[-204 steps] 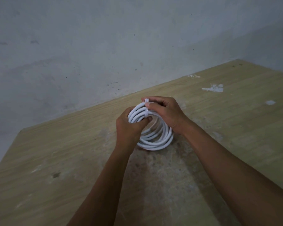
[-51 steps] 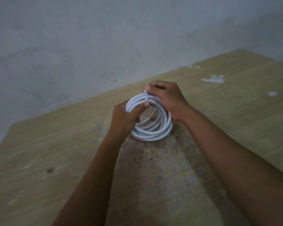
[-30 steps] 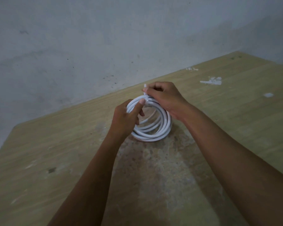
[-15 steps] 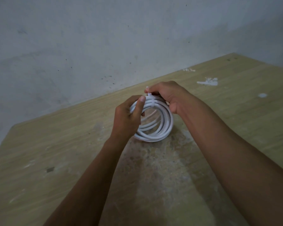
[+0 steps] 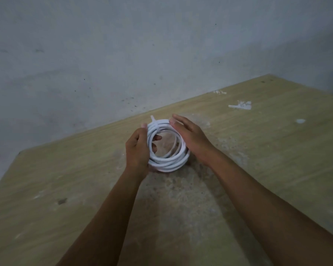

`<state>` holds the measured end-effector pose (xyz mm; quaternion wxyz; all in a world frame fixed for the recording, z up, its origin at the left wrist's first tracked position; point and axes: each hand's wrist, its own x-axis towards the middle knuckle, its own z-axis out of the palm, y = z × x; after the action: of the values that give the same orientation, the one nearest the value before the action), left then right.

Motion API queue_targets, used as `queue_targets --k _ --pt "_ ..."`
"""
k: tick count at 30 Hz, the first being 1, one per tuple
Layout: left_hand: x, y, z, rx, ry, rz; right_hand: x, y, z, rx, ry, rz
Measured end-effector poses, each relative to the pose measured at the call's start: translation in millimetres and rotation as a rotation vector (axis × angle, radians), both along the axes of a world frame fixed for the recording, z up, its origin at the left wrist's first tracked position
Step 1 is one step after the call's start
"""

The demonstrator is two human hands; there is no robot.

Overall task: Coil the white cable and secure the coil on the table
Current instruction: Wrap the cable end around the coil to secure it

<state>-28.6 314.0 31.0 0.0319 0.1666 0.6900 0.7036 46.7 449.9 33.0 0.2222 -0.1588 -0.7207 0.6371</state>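
Two hands met at the middle of the frame around a coil of white cable (image 5: 168, 148). The left hand (image 5: 137, 150) gripped the coil's left side: its fingers curled through the ring from outside, their tips showing in the opening, and its thumb lay up along the outer strands. The right hand (image 5: 190, 139) was open, its fingers straight and close together, laid flat against the coil's upper right side with the fingertips near the top of the ring. Whether the palm pressed the strands or only rested beside them could not be told.

The coil held several loops stacked into one ring, standing tilted with its lower edge at or just above the worktop (image 5: 267, 160); contact there was hidden by the left hand and by shadow. A thin white tie (image 5: 154, 122) crossed the strands at the upper left of the ring, and its short free end stuck out above the coil toward the wall.

Both bare forearms ran from the lower edge of the frame up to the hands, the left from the lower middle, the right from the lower right corner.

The worktop was light wood grain, worn to a rough grey-brown patch under and below the coil. White paint marks (image 5: 240, 105) lay on it in the upper right of the frame, well apart from the hands. A grey, speckled wall (image 5: 123, 54) filled the upper half of the frame behind the worktop's far edge.
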Motion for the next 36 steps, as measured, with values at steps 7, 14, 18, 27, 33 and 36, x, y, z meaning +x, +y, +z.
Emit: queue_targets --k 7,14,18,27,33,36 --pt "-7.1 -5.9 -6.4 0.026 -0.193 0.003 -4.9 -10.3 -16.4 0.142 0.01 -0.078" --pt "11.8 3.2 -26.5 0.042 -0.078 0.174 -3.2 -21.6 -28.2 0.256 0.014 -0.329" --pt "8.2 2.3 -27.5 0.056 -0.151 0.24 -2.8 -22.0 -24.4 0.256 -0.032 -0.308" --pt "-26.7 28.3 -27.9 -0.02 -0.068 0.236 -33.9 -4.0 -9.3 0.131 -0.077 -0.357" --pt "-89.4 60.4 -9.6 -0.218 -0.015 0.379 -95.6 29.5 -4.5 0.228 -0.199 -0.286" --pt "-120.3 75.1 -7.1 -0.313 -0.017 0.342 -123.4 40.9 -8.8 0.245 -0.197 -0.301"
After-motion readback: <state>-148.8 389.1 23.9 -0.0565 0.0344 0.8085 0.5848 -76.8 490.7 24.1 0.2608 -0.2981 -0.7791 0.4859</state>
